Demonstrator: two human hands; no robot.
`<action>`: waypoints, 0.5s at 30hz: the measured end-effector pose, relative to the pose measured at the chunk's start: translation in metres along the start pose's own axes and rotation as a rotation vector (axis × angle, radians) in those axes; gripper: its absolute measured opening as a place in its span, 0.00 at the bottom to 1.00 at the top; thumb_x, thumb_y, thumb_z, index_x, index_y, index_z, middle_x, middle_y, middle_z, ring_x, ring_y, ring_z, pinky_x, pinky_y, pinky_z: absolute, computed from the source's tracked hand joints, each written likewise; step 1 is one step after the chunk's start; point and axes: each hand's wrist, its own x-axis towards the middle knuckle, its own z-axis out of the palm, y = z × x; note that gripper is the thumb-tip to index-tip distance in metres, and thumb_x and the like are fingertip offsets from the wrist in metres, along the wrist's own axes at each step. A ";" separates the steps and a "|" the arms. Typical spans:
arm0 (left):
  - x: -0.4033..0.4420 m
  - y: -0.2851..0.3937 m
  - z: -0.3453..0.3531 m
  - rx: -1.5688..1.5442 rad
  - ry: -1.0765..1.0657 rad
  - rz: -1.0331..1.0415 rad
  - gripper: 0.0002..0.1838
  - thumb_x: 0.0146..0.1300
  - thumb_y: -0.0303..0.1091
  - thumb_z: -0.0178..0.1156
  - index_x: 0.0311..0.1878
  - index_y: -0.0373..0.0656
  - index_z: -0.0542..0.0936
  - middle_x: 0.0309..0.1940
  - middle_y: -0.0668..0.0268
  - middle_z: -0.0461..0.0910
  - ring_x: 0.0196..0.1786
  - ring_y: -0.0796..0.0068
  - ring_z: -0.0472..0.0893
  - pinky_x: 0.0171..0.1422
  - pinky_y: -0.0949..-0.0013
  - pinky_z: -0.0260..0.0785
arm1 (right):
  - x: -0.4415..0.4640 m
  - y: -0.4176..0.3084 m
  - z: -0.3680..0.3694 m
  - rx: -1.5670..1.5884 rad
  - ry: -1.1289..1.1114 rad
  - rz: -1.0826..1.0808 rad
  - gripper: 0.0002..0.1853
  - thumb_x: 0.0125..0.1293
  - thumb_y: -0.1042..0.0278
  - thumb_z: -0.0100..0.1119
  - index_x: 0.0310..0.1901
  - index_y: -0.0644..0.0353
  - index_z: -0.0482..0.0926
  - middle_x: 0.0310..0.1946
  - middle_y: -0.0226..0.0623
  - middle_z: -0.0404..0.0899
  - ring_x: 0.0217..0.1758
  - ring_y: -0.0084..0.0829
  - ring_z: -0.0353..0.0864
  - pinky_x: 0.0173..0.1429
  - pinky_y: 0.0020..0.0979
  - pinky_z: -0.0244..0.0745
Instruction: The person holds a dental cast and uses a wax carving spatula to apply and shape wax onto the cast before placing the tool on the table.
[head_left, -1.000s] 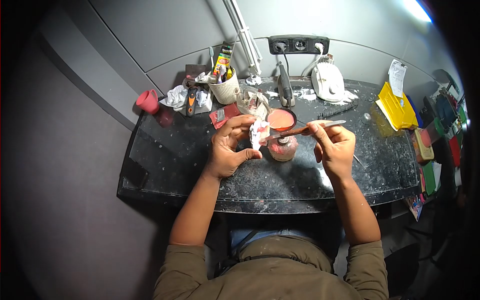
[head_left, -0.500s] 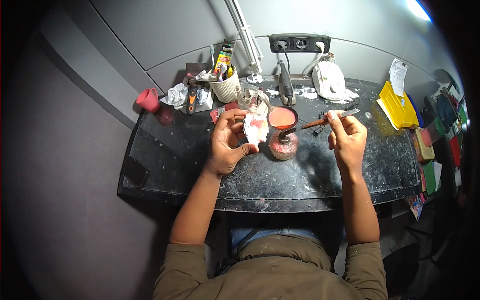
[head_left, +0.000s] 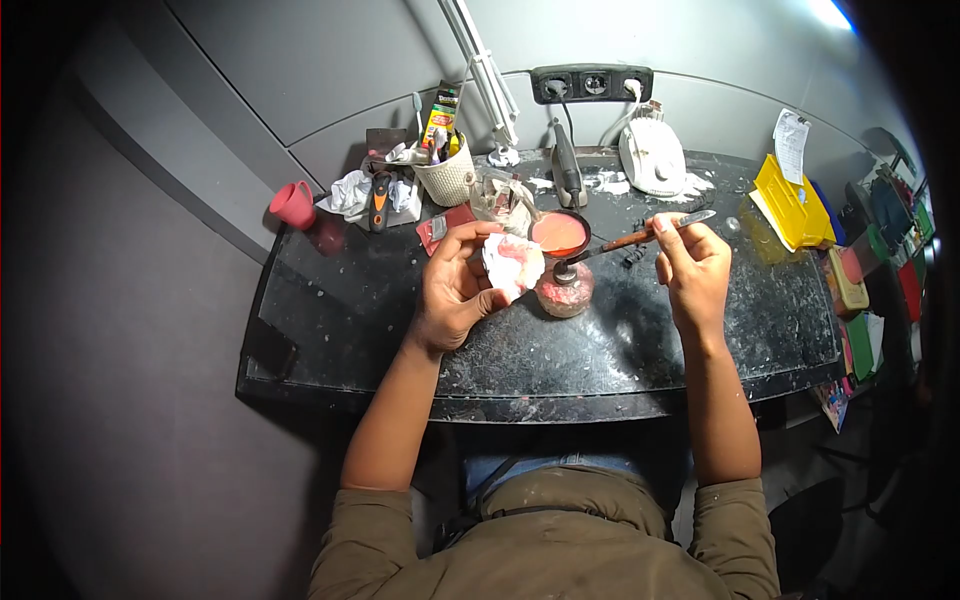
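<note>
- Pinching a white lump (head_left: 512,265) with pink patches, that's the left hand (head_left: 457,290): thumb on the near edge, fingertips at the far edge, palm pretty much hollow. The lump is held up just left of the glass jar's (head_left: 564,298) metal neck.
- Right hand (head_left: 692,262), off to the right of the glass jar, has its thumb and fingers closed around a wooden-handled tool (head_left: 630,240). The pale blade end pokes out past the fingers, away from the glass jar; the dark end slants down to the jar's neck. Can't tell if it's actually touching.
- Directly behind the glass jar there's a dark-rimmed dish (head_left: 588,232) with pink stuff (head_left: 558,232) in it.
- Back and left of the glass jar: some clear plastic (head_left: 497,198), a red packet (head_left: 432,232) partly behind the left hand, then a woven pot (head_left: 443,184) full of bits. Way out left of the glass jar is a pink mug (head_left: 293,205), tipped over sideways.
- Well behind the glass jar, a grey handpiece (head_left: 567,155) on a stand, with a white device (head_left: 653,160) to the right.
- Far right of the glass jar, something yellow (head_left: 788,210) with a paper slip (head_left: 791,145).
- It's all on a scuffed black desk (head_left: 350,330), white smudges everywhere.
</note>
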 end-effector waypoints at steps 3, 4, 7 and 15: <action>0.000 0.001 0.000 -0.003 0.005 -0.006 0.39 0.57 0.33 0.75 0.67 0.34 0.64 0.55 0.58 0.76 0.58 0.69 0.79 0.64 0.65 0.73 | 0.001 0.002 0.000 0.006 -0.006 -0.001 0.08 0.70 0.70 0.64 0.39 0.68 0.83 0.24 0.28 0.78 0.19 0.13 0.67 0.22 0.18 0.58; 0.000 0.002 0.000 -0.006 0.012 -0.013 0.39 0.58 0.34 0.75 0.67 0.33 0.64 0.55 0.57 0.76 0.58 0.69 0.79 0.65 0.65 0.72 | 0.001 0.002 0.000 0.010 -0.004 0.000 0.09 0.70 0.70 0.64 0.39 0.68 0.83 0.24 0.27 0.78 0.19 0.13 0.67 0.23 0.18 0.57; 0.000 0.002 0.000 -0.033 0.017 -0.024 0.40 0.58 0.37 0.75 0.68 0.33 0.64 0.56 0.56 0.76 0.59 0.68 0.79 0.65 0.65 0.71 | 0.001 0.002 -0.001 0.003 -0.026 -0.010 0.09 0.70 0.70 0.64 0.39 0.69 0.83 0.24 0.27 0.78 0.20 0.13 0.66 0.23 0.19 0.58; 0.001 0.002 0.000 -0.091 -0.002 -0.015 0.39 0.64 0.36 0.69 0.71 0.31 0.61 0.61 0.51 0.73 0.61 0.62 0.78 0.59 0.58 0.79 | 0.002 0.004 -0.002 -0.002 -0.027 -0.024 0.08 0.70 0.70 0.64 0.39 0.68 0.83 0.26 0.28 0.80 0.22 0.13 0.68 0.26 0.19 0.60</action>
